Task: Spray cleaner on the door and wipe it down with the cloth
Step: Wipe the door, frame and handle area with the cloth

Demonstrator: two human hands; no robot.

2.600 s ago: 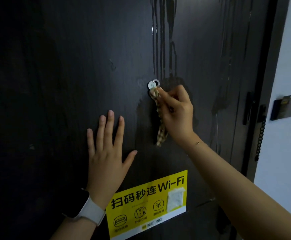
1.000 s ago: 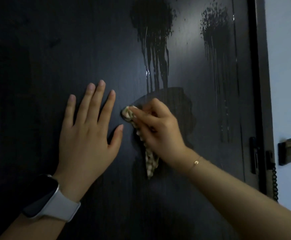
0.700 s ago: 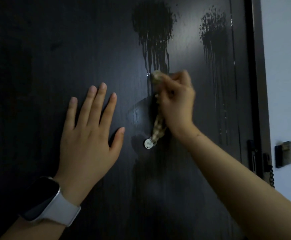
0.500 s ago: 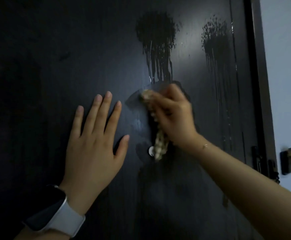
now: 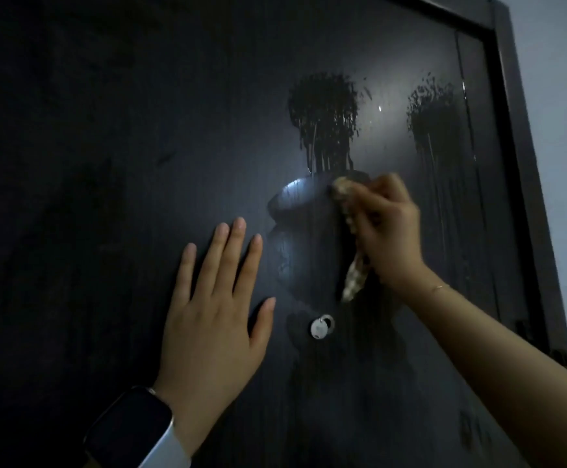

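Fingers of the right hand (image 5: 388,231) are curling around a checked cloth (image 5: 351,255), pressing it against the dark door (image 5: 140,130) just below a dripping wet patch (image 5: 324,113). Left hand (image 5: 213,312) is lying flat, fingers straight, beside the round peephole (image 5: 321,326). A watch (image 5: 130,430) is sitting on its wrist.

open door (image 5: 106,163) face to the left, peephole (image 5: 321,327) below, frame (image 5: 525,163) bounding the right

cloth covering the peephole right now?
No, the peephole is fully exposed below the cloth, which the right hand holds higher up on the door.
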